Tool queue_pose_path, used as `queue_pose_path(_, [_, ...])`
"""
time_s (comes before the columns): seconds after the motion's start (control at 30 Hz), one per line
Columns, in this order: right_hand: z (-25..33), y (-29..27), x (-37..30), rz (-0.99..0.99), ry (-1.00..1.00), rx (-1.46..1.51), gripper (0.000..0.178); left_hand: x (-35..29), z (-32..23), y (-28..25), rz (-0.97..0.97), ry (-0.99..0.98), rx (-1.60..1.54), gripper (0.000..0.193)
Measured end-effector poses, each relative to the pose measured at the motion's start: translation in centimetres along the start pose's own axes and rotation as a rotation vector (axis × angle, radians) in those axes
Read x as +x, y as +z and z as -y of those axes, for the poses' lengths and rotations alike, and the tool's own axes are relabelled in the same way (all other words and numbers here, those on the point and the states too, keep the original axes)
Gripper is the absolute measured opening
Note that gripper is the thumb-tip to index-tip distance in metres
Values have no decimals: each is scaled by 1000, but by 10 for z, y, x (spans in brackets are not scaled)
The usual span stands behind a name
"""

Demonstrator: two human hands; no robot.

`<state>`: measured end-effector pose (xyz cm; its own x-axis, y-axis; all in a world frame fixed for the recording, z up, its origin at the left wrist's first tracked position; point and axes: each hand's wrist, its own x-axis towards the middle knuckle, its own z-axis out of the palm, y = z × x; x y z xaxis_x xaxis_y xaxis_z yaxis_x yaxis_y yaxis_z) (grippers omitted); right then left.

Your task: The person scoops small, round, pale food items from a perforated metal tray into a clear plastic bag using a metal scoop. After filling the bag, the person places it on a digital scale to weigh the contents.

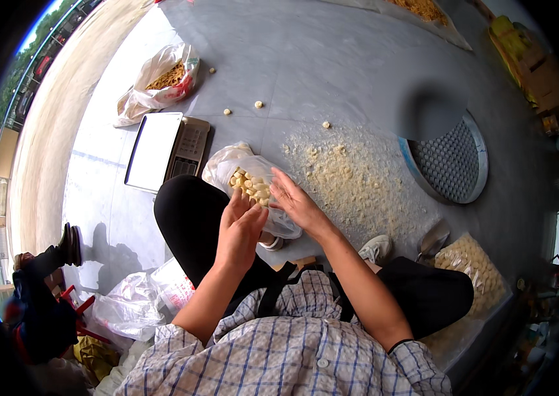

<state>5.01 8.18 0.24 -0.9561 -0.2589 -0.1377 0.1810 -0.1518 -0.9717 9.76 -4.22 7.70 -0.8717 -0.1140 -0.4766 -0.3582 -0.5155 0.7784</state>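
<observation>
A clear plastic bag (285,226) stands between my knees with its mouth open. Inside lie many pale cream, round, flat pieces (260,190), like dried slices; their exact kind I cannot make out. My left hand (238,231) is at the near left of the mouth, fingers stretched over the pieces. At the right side of the mouth is my right hand (298,206), its fingers apart and reaching along the plastic. Neither hand visibly grips a piece. Whether the fingertips press on the bag's rim is hard to tell.
A digital scale (190,146) stands left of the bag, beyond it a white bag (149,92) of brown dried pieces. Pale crumbs (352,175) cover the floor at right, near a round sieve (476,181), a metal scoop (432,239) and a full clear bag (467,270). Another person (42,297) sits at left.
</observation>
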Motion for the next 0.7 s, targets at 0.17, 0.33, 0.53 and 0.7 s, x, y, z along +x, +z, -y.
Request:
queue_pose_path(0.17, [-6,-28,-8,-236,48,-293,34,2,-56,-26,97,430,115,54])
queue_pose_path(0.33, [-85,-47,-34,-269,-8,-789,37,24,-92,-48,26,696,942,51])
queue_pose_path(0.53, [-101,-26,-45,-152,158,-854,39,41,-87,-23,34,723,1813,43])
queue_pose_path(0.7, [-100,-22,-50,-191,141,-797,38,55,-81,-23,-7,608,1958,31])
